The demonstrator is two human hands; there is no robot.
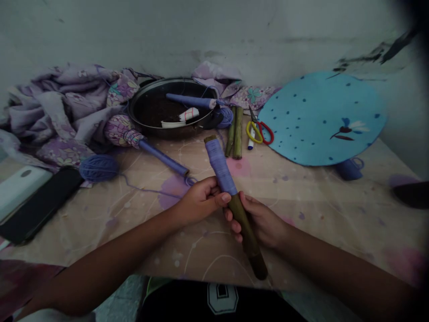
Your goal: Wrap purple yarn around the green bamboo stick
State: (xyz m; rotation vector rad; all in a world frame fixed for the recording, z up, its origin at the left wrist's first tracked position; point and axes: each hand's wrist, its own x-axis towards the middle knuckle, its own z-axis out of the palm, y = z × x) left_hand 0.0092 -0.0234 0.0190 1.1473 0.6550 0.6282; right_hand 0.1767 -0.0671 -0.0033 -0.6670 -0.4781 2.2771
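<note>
A thick greenish-brown stalk [246, 228] slants across the middle, its far part wrapped in close turns of purple yarn [220, 165]. My left hand [199, 201] is closed on it, the thumb pressing at the lower edge of the wrapping. Around the bare part just below, my right hand [263, 219] is closed, with fingertips showing on the stalk's left side. From a purple yarn ball [98, 168] on the left, a loose strand runs over the table toward my left hand. A purple-wrapped stick with a flowered cloth head [122, 130] lies beyond that hand.
A dark pan [134, 107] at the back holds another purple-wrapped stick [191, 100]. Two bare stalks [237, 134], scissors [271, 134] and a marker [250, 144] lie right of it. A blue oval board [308, 120] leans against the wall. Crumpled flowered cloth [67, 107] and a phone [40, 205] are left.
</note>
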